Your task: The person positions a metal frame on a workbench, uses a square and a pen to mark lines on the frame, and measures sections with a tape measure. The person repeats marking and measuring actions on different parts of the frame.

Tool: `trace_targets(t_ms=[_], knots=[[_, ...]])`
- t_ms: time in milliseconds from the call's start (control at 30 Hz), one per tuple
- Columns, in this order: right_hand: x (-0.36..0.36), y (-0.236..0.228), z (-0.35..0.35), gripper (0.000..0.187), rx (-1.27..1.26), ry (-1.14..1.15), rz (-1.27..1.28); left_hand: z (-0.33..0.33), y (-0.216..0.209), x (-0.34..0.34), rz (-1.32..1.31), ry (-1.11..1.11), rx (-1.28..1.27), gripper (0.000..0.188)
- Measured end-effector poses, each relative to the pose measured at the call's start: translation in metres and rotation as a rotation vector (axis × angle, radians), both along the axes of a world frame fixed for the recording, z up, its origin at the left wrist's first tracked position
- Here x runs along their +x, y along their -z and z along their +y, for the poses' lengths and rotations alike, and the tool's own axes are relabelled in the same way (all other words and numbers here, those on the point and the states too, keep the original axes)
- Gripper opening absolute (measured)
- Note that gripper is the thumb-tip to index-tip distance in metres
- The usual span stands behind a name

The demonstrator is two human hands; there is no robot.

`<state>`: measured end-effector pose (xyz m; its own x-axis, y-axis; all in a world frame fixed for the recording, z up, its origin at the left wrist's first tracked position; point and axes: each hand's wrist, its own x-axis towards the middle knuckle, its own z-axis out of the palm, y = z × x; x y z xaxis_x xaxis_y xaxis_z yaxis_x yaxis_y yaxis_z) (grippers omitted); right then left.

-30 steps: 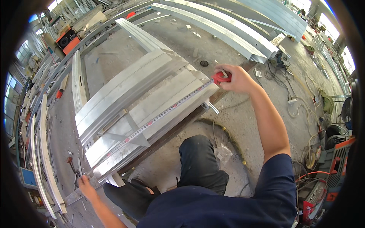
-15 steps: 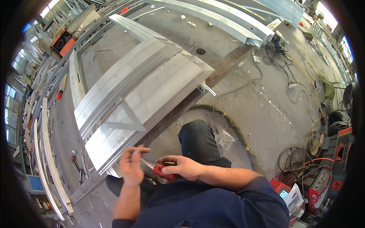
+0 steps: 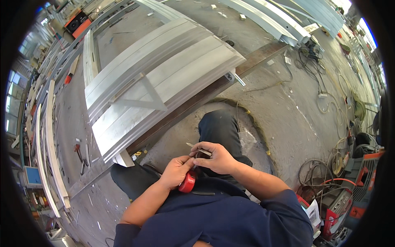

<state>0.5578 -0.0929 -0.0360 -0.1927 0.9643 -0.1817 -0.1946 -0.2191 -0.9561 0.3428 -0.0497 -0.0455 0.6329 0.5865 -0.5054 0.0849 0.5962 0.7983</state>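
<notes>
My left hand (image 3: 177,172) is closed at my lap, its fingertips pinched together beside those of the other hand. A red tape measure (image 3: 187,182) sits just under it, against my dark shirt, and the left fingers seem to hold it. Closed too, my right hand (image 3: 218,159) grips a thin pale stick (image 3: 204,152) that pokes out past the fingers. Its exact kind is too small to make out. Beyond my hands lie long silver metal profiles (image 3: 181,70) side by side, with a flat triangular metal set square (image 3: 152,96) resting on them.
A brown steel beam (image 3: 185,105) runs under the profiles. More silver profiles (image 3: 267,20) lie at the far right. Cables (image 3: 310,61) trail over the floor to the right, near red and grey machines (image 3: 341,206). Long pale bars (image 3: 53,144) lie at the left.
Both hands have come together at my lap, the left moving right and down. The red tape measure has passed from the right hand to beneath the left. A thin stick now shows in the right hand.
</notes>
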Motion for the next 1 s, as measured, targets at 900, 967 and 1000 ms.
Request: trace_targets(t_ms=[900, 967, 1000], knots=[[0.258, 0.062, 0.135, 0.033, 0.208, 0.758, -0.308, 0.063, -0.043, -0.111, 0.847, 0.375, 0.824, 0.029], [0.262, 0.08, 0.17, 0.035, 0.237, 0.938, -0.154, 0.071, -0.034, -0.075, 0.816, 0.308, 0.987, 0.029], [0.268, 0.086, 0.184, 0.035, 0.248, 1.014, -0.151, 0.078, -0.027, -0.059, 0.795, 0.277, 1.07, 0.028]])
